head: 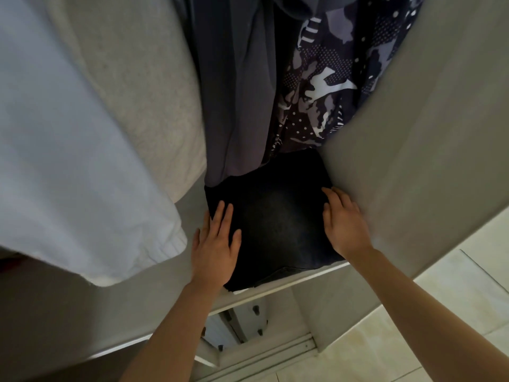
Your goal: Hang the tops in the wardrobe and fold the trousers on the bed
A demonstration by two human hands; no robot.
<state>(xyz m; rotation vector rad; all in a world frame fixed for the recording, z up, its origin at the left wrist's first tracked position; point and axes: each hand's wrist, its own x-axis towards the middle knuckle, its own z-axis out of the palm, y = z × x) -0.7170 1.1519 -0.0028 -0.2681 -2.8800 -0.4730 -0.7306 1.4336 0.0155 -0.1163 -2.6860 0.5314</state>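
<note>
A folded pair of dark denim trousers (275, 221) lies on a grey wardrobe shelf (289, 279). My left hand (217, 244) rests flat on its left edge with straight fingers. Flat on the trousers' right edge, beside the wardrobe's side panel, lies my right hand (344, 221). Above the trousers hang a dark grey top (234, 92) and a navy patterned top (330, 78). Further left hang a cream top (132, 78) and a pale blue top (68, 161).
A grey wardrobe panel (413, 147) stands close on the right. Below the shelf are a white rail and small dark knobs (256, 310). Pale floor tiles (413, 340) show at lower right.
</note>
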